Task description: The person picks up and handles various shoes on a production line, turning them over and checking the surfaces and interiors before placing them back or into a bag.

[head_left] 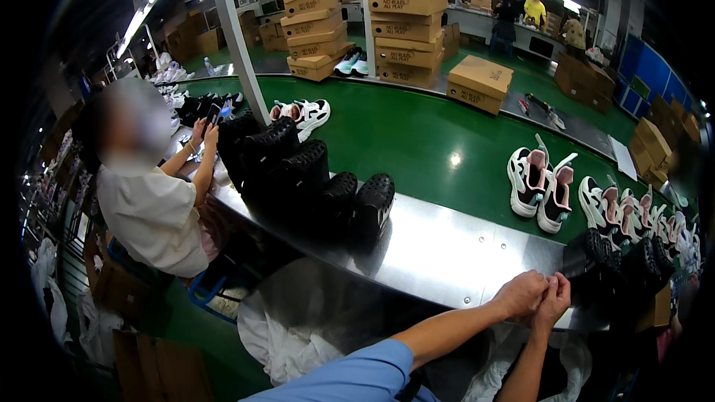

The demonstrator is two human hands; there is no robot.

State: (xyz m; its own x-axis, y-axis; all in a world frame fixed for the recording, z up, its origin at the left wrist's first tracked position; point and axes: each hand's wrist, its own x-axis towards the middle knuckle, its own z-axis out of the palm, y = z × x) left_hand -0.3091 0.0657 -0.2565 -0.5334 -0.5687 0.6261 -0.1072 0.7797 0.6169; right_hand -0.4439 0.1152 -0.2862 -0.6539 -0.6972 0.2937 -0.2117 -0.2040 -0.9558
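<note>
My left hand (520,295) and my right hand (553,299) are pressed together at the steel edge (439,249) of a green conveyor belt (417,138). The fingers are closed around something very small that I cannot make out. Just right of them a black shoe (592,251) lies on the steel edge, its tip nearly touching my right hand. White, black and pink sneakers (540,182) stand in pairs on the belt beyond my hands.
A row of black shoes (298,171) lines the steel edge to the left. A seated person in a white shirt (153,216) holds a phone there. Stacked cardboard boxes (406,30) stand behind the belt. White paper (287,335) lies below the bench.
</note>
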